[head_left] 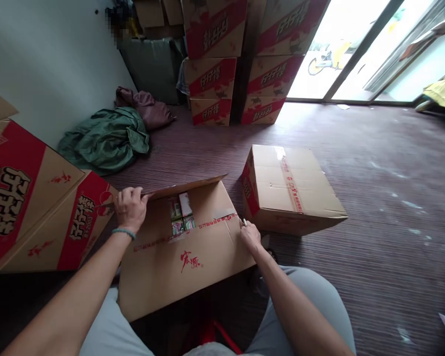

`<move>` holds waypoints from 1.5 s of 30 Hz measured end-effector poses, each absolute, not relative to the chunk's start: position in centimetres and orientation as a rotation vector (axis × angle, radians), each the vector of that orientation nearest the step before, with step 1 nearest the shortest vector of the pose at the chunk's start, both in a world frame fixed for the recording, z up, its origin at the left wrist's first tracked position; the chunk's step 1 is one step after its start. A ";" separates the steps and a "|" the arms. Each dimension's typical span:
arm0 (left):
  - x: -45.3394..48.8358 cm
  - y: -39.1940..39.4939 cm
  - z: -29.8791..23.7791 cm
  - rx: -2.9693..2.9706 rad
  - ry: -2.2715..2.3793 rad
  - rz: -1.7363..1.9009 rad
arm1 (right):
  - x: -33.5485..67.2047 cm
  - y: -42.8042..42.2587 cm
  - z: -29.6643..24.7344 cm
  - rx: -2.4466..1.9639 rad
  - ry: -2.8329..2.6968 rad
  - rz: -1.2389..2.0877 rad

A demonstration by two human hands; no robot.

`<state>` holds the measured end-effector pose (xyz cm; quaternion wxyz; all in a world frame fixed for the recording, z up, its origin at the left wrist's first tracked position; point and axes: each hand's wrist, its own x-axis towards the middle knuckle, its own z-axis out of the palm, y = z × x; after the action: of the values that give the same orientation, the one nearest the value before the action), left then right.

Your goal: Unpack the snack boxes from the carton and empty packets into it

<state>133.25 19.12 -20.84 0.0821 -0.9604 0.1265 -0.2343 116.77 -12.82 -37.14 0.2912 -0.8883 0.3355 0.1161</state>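
A brown cardboard box [193, 257] with red characters lies on the floor between my knees, its top flaps partly apart along a cut tape seam. Colourful packets [181, 215] show through the gap. My left hand [130, 207] grips the edge of the far flap at its left end and lifts it. My right hand [249, 236] rests at the right end of the near flap, pinching a small white object whose nature I cannot tell.
A taped, closed carton [292, 190] sits just right of the open box. Large red-and-brown cartons [33, 207] stand at my left, more are stacked at the back [241, 59]. Green and maroon cloth [109, 138] lies by the wall. Glass doors are at the far right.
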 end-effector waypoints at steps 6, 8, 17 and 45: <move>138.5 16.7 -19.3 -2.939 0.255 -0.740 | 117.2 -8.9 -34.0 -2.687 0.555 -0.032; 138.7 16.6 -19.8 -2.943 0.305 -0.738 | 118.4 -6.3 -33.2 -2.756 0.111 -0.108; 133.3 20.8 -21.6 -2.805 0.707 -0.595 | 124.5 1.2 -32.3 -2.645 -0.550 0.220; 132.2 29.8 -18.2 -2.665 0.973 -0.365 | 119.4 6.5 -26.5 -2.651 -0.680 0.237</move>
<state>132.20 29.81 -18.23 0.1404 -0.9225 0.3367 -0.1263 119.36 6.52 -26.50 0.1962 -0.9462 -0.2428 0.0848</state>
